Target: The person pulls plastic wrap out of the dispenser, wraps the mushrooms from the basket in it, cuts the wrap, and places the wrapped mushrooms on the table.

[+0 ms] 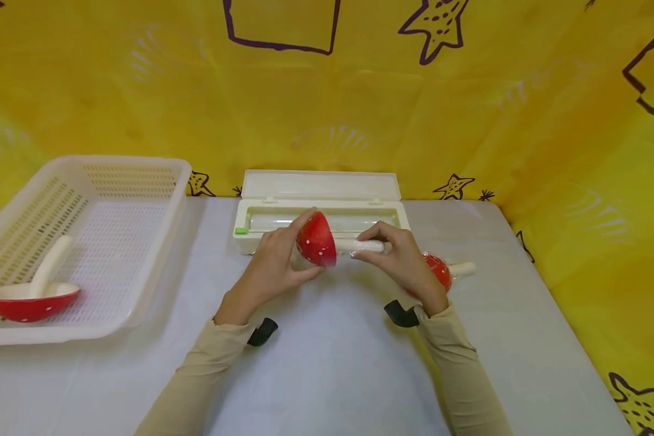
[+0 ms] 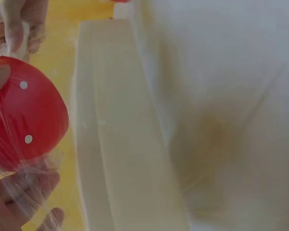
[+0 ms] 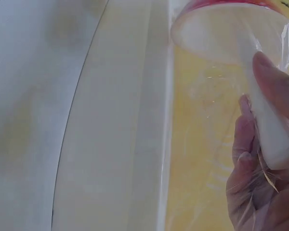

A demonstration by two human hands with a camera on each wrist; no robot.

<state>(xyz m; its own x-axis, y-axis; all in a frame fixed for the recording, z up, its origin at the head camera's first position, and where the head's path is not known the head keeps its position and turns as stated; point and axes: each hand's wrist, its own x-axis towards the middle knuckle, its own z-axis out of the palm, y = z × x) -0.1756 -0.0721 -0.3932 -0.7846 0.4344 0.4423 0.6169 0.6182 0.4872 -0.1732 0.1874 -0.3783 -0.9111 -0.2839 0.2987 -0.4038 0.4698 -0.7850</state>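
A red mushroom-shaped ladle with white dots and a white handle is held sideways above the table, clear film around it. My left hand grips its red bowl from the left; in the left wrist view a thumb lies on the bowl and film stretches over the fingers. With thumb and fingers my right hand pinches the film-covered handle. The bowl's white inside faces the right hand. Behind both hands stands a white cling film box, lid up, a clear roll inside.
A second red ladle, film-wrapped, lies on the table, partly behind the right wrist. At left is a white plastic basket holding another red ladle. A yellow patterned cloth hangs behind the table.
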